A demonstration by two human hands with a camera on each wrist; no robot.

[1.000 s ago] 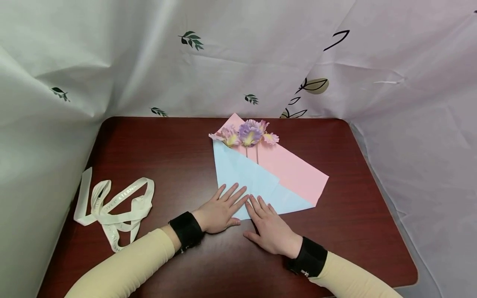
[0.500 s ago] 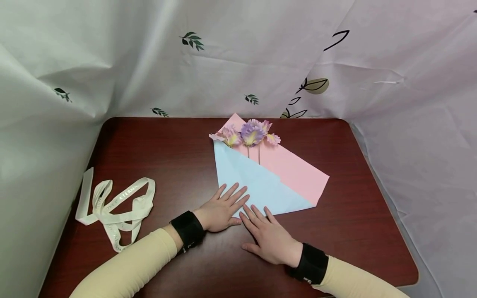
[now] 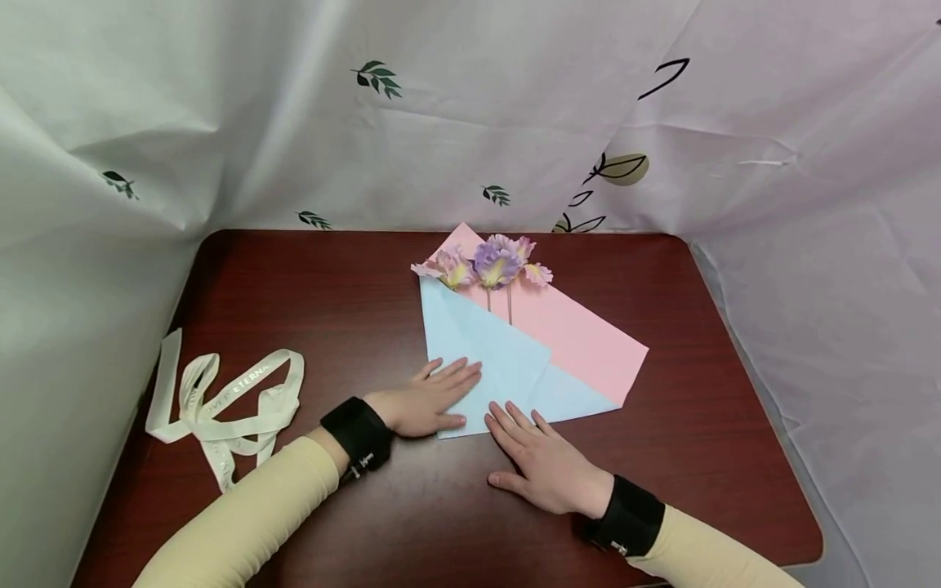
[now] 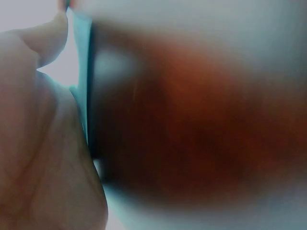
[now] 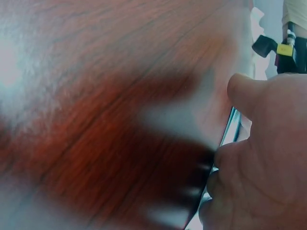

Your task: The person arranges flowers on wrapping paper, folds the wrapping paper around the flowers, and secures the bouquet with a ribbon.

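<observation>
A sheet of wrapping paper, light blue on its folded-over side and pink on the other, lies on the table. Several artificial flowers, purple and pink with yellow centres, rest at its top, their thin stems running under the blue fold. My left hand lies flat with straight fingers on the lower left of the blue part. With its fingertips on the paper's bottom edge, my right hand is spread, its thumb over the bare table. The wrist views show mostly blurred table and each palm, with the paper's edge seen thinly.
A loosely looped white ribbon with printed letters lies at the left of the dark red-brown table, partly behind the left sleeve. A pale curtain with leaf prints hangs behind and at both sides.
My left hand has slid slightly left and up on the paper, uncovering its bottom corner. My right hand has shifted down, then right, along the lower edge. The flowers moved slightly right.
</observation>
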